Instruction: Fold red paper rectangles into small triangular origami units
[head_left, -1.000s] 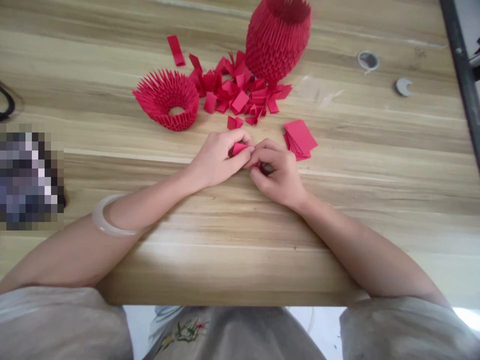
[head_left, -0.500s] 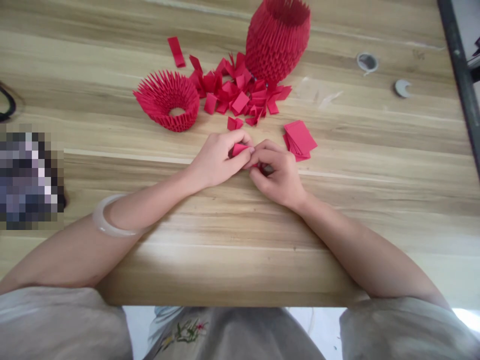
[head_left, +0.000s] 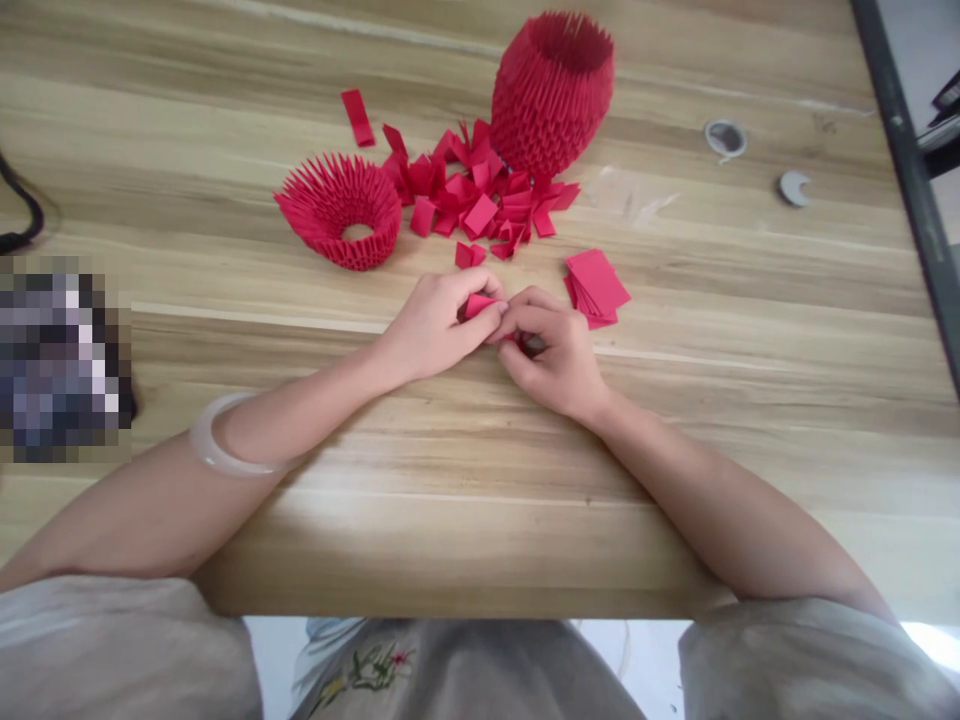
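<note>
Near the middle of the table, my left hand pinches a small piece of red paper between thumb and fingers. My right hand meets it there, its thumb and forefinger closed on the lower edge of the same paper. Fingers cover most of the piece, so its folds are hidden. Just beyond my hands lies a loose pile of folded red paper pieces. A stack of flat red paper slips sits beyond my right hand.
A tall red folded-paper vase stands behind the pile, and a shallow red folded-paper bowl is left of it. One red strip lies apart. A tape roll and a small grey disc are at the right.
The view has shifted slightly, so the objects at the back appear a little lower. Both hands keep their pinch on the red paper, with hardly any finger movement.
</note>
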